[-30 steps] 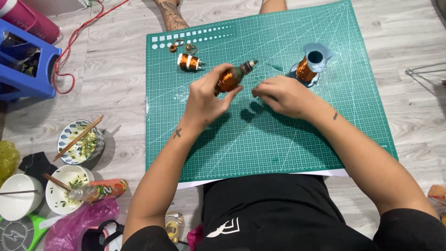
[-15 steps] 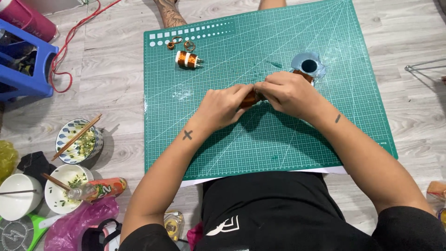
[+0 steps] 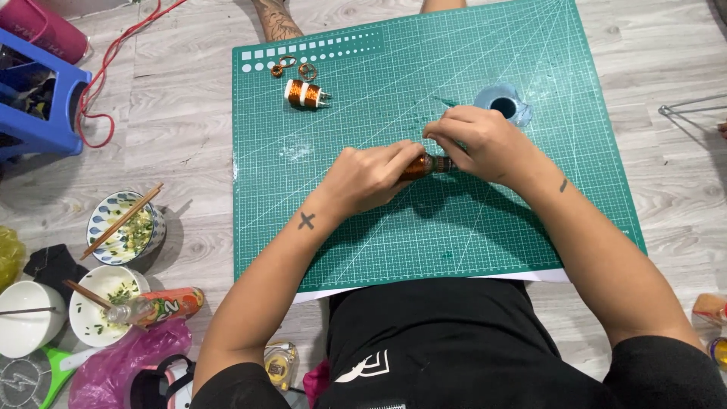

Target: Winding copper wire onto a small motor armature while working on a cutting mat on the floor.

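Both hands meet over the middle of a green cutting mat. My left hand is closed around a copper wire coil, which pokes out between the two hands. My right hand pinches the coil's dark right end with its fingertips. A roll of clear tape lies on the mat just beyond my right hand. A second copper coil with white bands rests at the mat's far left, with small copper wire rings beside it.
Left of the mat on the wooden floor stand bowls with chopsticks, a white bowl, a small bottle and a pink bag. A blue plastic stool and red cable are far left. A wire frame lies right.
The hands have come together over the mat's middle. The coil, held up in full view by my left hand a second ago, is now mostly covered, and my right hand has taken its end.
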